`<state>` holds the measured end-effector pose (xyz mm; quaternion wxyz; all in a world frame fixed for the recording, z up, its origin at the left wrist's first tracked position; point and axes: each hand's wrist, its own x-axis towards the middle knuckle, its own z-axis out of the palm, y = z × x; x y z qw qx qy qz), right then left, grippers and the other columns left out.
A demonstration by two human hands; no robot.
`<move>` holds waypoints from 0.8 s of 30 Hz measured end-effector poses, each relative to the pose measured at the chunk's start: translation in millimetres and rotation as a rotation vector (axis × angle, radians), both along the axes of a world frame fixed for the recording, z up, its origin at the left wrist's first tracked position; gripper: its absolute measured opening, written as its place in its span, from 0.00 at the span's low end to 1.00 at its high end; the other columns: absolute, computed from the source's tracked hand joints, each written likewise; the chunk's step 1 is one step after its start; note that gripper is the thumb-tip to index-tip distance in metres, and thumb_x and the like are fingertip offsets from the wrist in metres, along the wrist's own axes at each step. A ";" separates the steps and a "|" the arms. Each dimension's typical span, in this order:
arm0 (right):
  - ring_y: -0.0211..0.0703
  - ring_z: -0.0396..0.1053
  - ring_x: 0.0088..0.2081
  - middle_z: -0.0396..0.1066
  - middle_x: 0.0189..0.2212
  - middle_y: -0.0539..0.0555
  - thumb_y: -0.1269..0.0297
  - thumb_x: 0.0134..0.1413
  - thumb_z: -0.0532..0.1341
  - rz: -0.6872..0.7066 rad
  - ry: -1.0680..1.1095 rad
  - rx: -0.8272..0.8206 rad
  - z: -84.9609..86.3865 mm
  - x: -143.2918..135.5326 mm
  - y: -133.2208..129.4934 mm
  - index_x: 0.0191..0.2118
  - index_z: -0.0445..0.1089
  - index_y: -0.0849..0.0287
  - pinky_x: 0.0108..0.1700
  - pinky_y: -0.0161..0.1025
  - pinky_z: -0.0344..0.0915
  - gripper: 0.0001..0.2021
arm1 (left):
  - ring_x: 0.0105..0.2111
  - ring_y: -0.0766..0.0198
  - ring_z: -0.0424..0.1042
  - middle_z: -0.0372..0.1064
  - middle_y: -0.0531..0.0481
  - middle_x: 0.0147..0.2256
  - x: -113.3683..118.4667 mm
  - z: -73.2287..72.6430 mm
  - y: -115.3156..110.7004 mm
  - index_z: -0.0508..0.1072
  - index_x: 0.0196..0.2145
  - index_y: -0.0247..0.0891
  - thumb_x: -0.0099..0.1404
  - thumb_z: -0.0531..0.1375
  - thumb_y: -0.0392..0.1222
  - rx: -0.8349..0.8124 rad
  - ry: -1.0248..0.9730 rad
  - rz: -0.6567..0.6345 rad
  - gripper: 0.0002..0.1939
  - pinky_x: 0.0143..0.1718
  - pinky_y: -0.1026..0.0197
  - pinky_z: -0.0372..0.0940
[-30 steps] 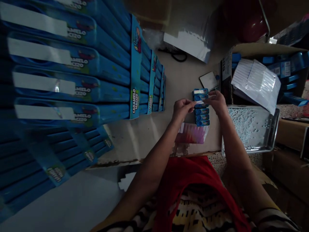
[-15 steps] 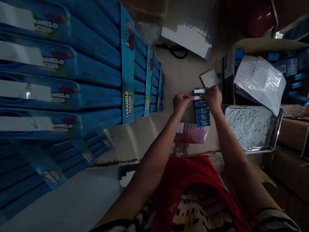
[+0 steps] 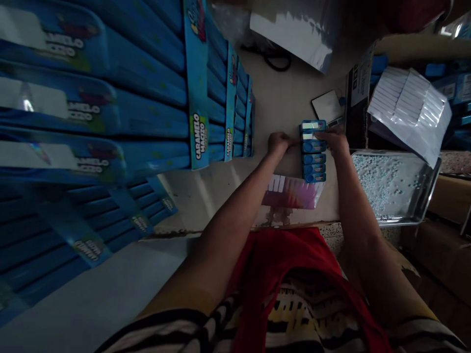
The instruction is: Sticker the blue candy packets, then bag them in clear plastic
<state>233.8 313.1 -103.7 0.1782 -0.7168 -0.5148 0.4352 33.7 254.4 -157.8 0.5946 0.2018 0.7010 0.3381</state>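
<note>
Lying side by side on the table (image 3: 279, 100), six printed blue boxes (image 3: 314, 159) include two with white strips (image 3: 308, 137); the right hand (image 3: 337, 141) touches one strip, the left hand (image 3: 278, 142) curls nearby, grips unclear.

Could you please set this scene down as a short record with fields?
Left hand: beside the left edge of the row; contact unclear
Right hand: fingertips at the right end of the second white strip from the top
Row: six blue containers, white strips across the top two
Below row: pink-purple sheet
Left side: stacked blue "Caramelo Macizo" packs
Right side: metal tray of small pale pellets; cardboard box behind it, with white strip sheets on top
</note>
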 end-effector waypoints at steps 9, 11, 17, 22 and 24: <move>0.45 0.72 0.38 0.74 0.36 0.53 0.51 0.69 0.56 -0.089 -0.146 0.267 42.5 -4.2 -184.6 0.41 0.70 0.55 0.43 0.40 0.69 0.14 | 0.38 0.52 0.76 0.80 0.46 0.33 -58.2 14.6 -100.0 0.84 0.30 0.44 0.45 0.76 0.44 0.185 0.300 -0.859 0.12 0.39 0.59 0.62; 0.48 0.74 0.41 0.77 0.41 0.58 0.56 0.71 0.56 0.181 -0.140 0.216 42.5 -22.5 -219.8 0.45 0.74 0.56 0.46 0.43 0.70 0.13 | 0.32 0.56 0.74 0.78 0.49 0.28 -59.8 12.6 -110.1 0.83 0.28 0.44 0.52 0.71 0.44 0.147 0.282 -0.865 0.05 0.35 0.60 0.60; 0.59 0.68 0.57 0.71 0.60 0.69 0.64 0.74 0.52 0.584 -0.370 0.149 20.0 -72.2 -229.4 0.64 0.71 0.61 0.61 0.52 0.65 0.20 | 0.28 0.61 0.71 0.76 0.54 0.25 -62.8 19.9 -117.6 0.83 0.28 0.42 0.54 0.68 0.48 0.169 0.041 -0.795 0.08 0.31 0.63 0.58; 0.61 0.66 0.58 0.66 0.68 0.68 0.66 0.76 0.48 0.714 -0.430 0.135 10.7 -75.4 -238.7 0.70 0.65 0.64 0.60 0.53 0.63 0.24 | 0.25 0.64 0.67 0.73 0.54 0.23 -63.9 27.2 -131.1 0.81 0.25 0.40 0.53 0.68 0.47 0.102 -0.099 -0.687 0.08 0.29 0.65 0.59; 0.61 0.65 0.60 0.63 0.70 0.68 0.69 0.74 0.47 0.754 -0.420 0.148 10.0 -71.3 -251.5 0.71 0.64 0.65 0.60 0.53 0.63 0.26 | 0.23 0.65 0.64 0.71 0.54 0.23 -65.2 27.0 -139.3 0.80 0.25 0.39 0.53 0.69 0.49 0.038 -0.154 -0.634 0.10 0.27 0.65 0.57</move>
